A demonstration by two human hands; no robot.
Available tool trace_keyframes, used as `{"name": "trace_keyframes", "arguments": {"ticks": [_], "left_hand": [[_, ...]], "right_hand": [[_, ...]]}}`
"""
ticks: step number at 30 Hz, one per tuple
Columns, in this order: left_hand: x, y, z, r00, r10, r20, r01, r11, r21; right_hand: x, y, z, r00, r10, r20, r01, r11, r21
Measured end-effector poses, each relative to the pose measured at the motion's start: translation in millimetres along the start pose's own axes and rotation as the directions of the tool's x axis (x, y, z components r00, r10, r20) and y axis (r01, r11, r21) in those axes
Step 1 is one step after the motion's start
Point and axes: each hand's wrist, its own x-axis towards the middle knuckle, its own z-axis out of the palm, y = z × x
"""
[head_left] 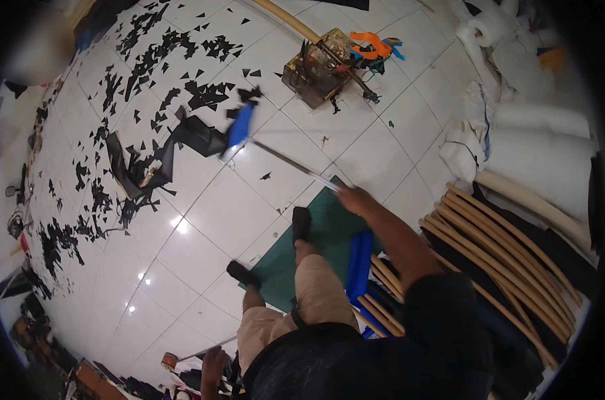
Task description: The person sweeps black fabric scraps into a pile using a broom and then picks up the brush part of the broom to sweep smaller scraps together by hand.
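My right hand (pixel 356 199) reaches forward and grips the end of a long thin metal pole (pixel 292 165). The pole's blue head (pixel 240 125) is over the white tiled floor (pixel 216 213), against a large piece of black fabric (pixel 199 137). Black fabric scraps (pixel 149 60) lie scattered across the tiles to the left and beyond. My left hand (pixel 214 365) hangs low by my hip and looks closed around a thin grey rod (pixel 206 350). My feet, in black shoes (pixel 301 223), stand on the edge of a green mat (pixel 329 230).
A wooden crate of tools (pixel 319 63) and orange straps (pixel 369 45) sit ahead. Curved tan canes (pixel 502 247), blue rolls (pixel 359 260) and white fabric rolls (pixel 542 153) crowd the right. Clutter lines the left edge.
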Motion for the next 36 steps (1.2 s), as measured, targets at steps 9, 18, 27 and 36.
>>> {"name": "trace_keyframes", "arguments": {"ticks": [9,18,27,36], "left_hand": [[-30.0,131.2,1.3,0.909,0.065,-0.412,-0.223,0.91,-0.349],[-24.4,-15.7,76.8,0.973,-0.006,-0.231,-0.118,0.846,-0.519],[-87.8,-110.7,155.2,0.943,-0.313,-0.115,0.135,0.673,-0.728],[-107.3,-124.9,137.2,0.885,-0.331,-0.328,-0.261,0.233,-0.937]], "right_hand": [[38.7,-199.1,-2.8,0.938,-0.339,0.07,0.342,0.939,-0.036],[-226.0,65.2,-30.2,0.954,0.101,0.282,-0.05,0.982,-0.183],[-74.1,-66.6,55.8,0.949,-0.005,0.315,0.088,0.965,-0.248],[17.6,-334.3,98.4,0.846,-0.409,0.342,0.514,0.796,-0.319]]}}
